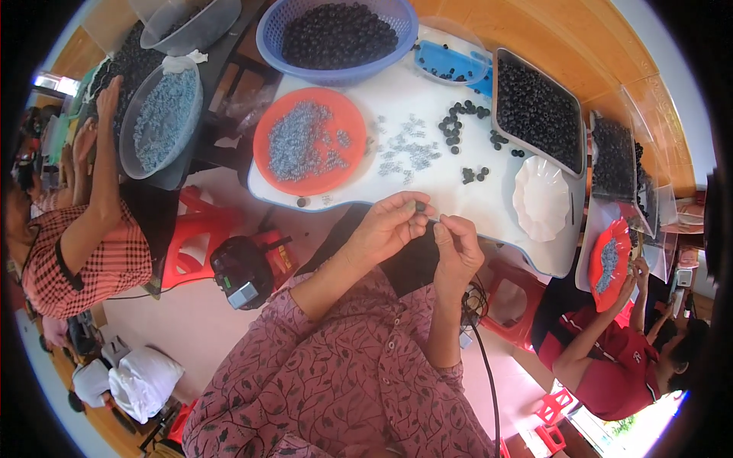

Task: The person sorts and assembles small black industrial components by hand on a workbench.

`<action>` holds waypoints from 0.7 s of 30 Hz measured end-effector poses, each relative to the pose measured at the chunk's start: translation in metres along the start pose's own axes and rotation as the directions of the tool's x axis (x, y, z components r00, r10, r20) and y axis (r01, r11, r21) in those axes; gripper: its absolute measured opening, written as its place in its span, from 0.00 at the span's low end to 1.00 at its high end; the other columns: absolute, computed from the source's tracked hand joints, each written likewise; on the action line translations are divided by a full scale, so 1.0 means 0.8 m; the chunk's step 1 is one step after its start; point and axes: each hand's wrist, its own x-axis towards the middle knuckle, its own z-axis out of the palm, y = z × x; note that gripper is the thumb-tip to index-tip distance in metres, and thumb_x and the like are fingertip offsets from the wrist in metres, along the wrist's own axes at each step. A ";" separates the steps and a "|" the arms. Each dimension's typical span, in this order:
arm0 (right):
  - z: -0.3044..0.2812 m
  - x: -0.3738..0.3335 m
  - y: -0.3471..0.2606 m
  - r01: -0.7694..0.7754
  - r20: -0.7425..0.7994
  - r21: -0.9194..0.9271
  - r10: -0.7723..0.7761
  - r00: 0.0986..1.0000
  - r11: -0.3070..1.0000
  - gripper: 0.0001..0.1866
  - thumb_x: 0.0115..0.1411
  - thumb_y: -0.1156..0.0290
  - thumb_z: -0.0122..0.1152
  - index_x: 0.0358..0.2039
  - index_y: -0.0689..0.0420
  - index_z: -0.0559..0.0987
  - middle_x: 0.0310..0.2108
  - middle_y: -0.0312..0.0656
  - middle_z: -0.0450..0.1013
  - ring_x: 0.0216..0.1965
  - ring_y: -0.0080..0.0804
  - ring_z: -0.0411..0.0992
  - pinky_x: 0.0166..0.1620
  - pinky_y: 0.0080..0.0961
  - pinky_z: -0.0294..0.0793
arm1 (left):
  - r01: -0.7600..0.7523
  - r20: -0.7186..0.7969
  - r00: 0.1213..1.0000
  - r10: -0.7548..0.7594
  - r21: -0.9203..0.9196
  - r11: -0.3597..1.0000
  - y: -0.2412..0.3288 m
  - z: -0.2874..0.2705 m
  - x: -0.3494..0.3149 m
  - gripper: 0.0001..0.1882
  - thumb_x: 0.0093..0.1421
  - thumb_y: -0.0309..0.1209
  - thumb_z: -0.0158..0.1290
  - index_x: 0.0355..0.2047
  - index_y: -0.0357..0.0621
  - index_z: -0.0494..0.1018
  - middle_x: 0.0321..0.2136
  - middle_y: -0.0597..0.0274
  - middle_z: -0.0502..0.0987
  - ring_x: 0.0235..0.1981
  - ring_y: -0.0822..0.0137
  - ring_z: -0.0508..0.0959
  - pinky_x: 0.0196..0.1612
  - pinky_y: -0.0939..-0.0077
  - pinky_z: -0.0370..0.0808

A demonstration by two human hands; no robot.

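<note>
The person sits at the near edge of a white table [427, 179] and keeps both hands just in front of it, close to the body, probably so that the small piece can be seen well. The left hand [389, 227] is closed around a small dark bead [419, 206]; the thumb and first fingers pinch it at the very tips, so the bead stays outside the palm and points toward the other hand. The right hand [456, 248] is just beside it, with its fingertips pressed together as if pinching something very thin; what it pinches is too small to tell. The two hands almost touch, and the bead lies between them, above the table edge.

The supplies are placed within easy reach on the table: an orange plate [267, 164] with small grey pieces, some loose dark beads [456, 122] and grey pieces in the middle, a blue basket [269, 34] full of dark beads at the far side, a grey tray [498, 91] of beads on the right, and an empty white dish [540, 200] near the right hand. Other people work at both sides, with their own trays
</note>
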 end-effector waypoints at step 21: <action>0.014 -0.012 0.003 0.018 0.041 0.030 -0.019 0.999 0.999 0.08 0.57 0.85 0.60 0.37 0.63 0.79 0.36 0.36 0.72 0.38 0.20 0.69 0.42 0.16 0.69 | 0.016 -0.027 0.999 -0.018 -0.083 0.996 0.011 0.005 -0.022 0.14 0.67 0.28 0.47 0.50 0.33 0.68 0.39 0.49 0.79 0.31 0.68 0.82 0.35 0.77 0.81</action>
